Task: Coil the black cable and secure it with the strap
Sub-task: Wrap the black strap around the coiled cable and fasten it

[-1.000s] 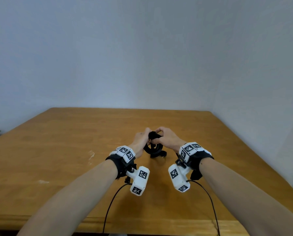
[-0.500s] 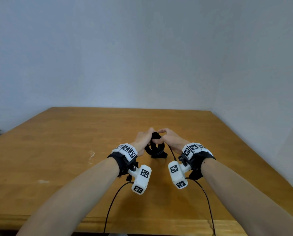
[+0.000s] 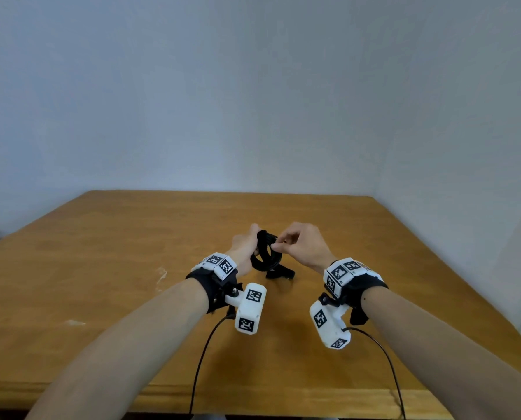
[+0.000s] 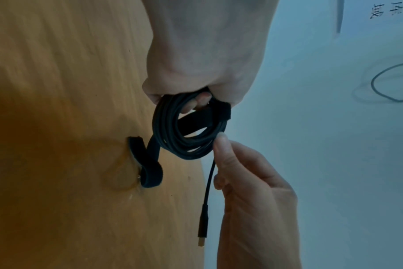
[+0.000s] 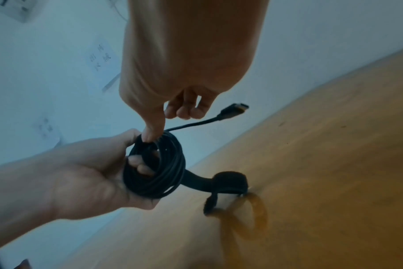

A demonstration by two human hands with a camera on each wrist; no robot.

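Note:
The black cable (image 3: 265, 253) is wound into a small coil (image 4: 189, 131), held upright above the table. My left hand (image 3: 247, 247) grips the coil (image 5: 157, 167) with its fingers through the middle. My right hand (image 3: 283, 242) pinches the cable at the coil's rim between thumb and forefinger (image 4: 219, 143), its other fingers curled. The short loose end with its gold-tipped connector (image 5: 235, 108) sticks out past that hand. A black strap (image 4: 147, 163) hangs from the coil, and its curled end (image 5: 228, 183) touches the wooden table (image 3: 101, 268).
The table runs to pale walls at the back and right. Thin black leads (image 3: 201, 359) run from the wrist cameras over the near table edge. Paper notes (image 5: 101, 58) are stuck on the wall.
My right hand has drawn a little to the right and its wrist has swung outward. The coil has turned more upright in my left hand, and the strap end now trails on the table.

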